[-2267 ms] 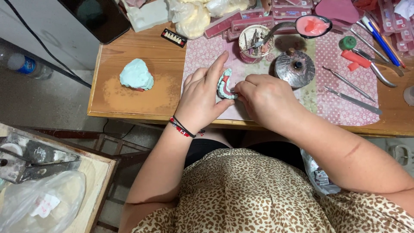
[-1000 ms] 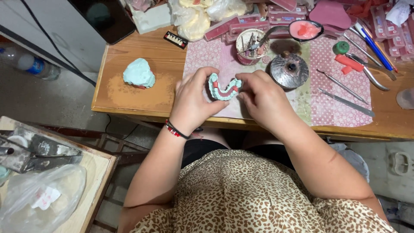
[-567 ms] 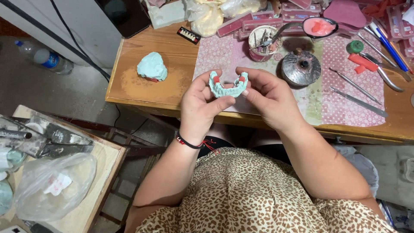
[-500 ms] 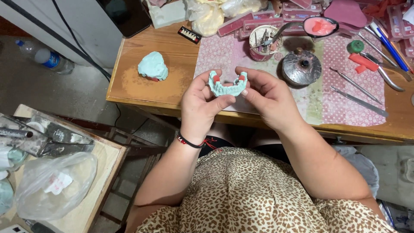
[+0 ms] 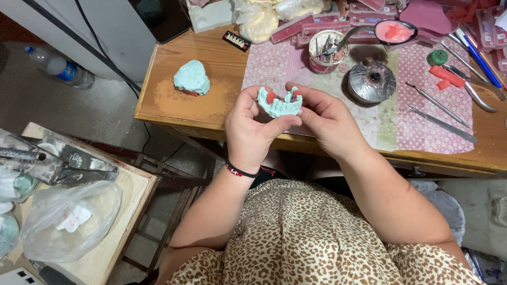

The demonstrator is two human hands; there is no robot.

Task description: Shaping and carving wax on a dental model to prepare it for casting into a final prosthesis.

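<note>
Both my hands hold a pale green horseshoe-shaped dental cast [image 5: 279, 103] with small red wax bits on it, lifted just above the front edge of the wooden table [image 5: 174, 108]. My left hand [image 5: 251, 129] grips its left side with thumb and fingers. My right hand [image 5: 326, 121] pinches its right side. A second pale green cast [image 5: 191, 78] lies on the table to the left, apart from my hands.
A pink dotted cloth [image 5: 422, 113] carries a round metal burner [image 5: 372, 82], a cup of tools [image 5: 325, 50], metal instruments [image 5: 438, 105] and a spoon of pink wax [image 5: 396, 31]. A side bench at lower left holds a plastic bag [image 5: 68, 219]. A water bottle [image 5: 60, 67] lies on the floor.
My hands have turned the cast from edge-on to its open arch facing up, and lifted it slightly towards me. The view has shifted left.
</note>
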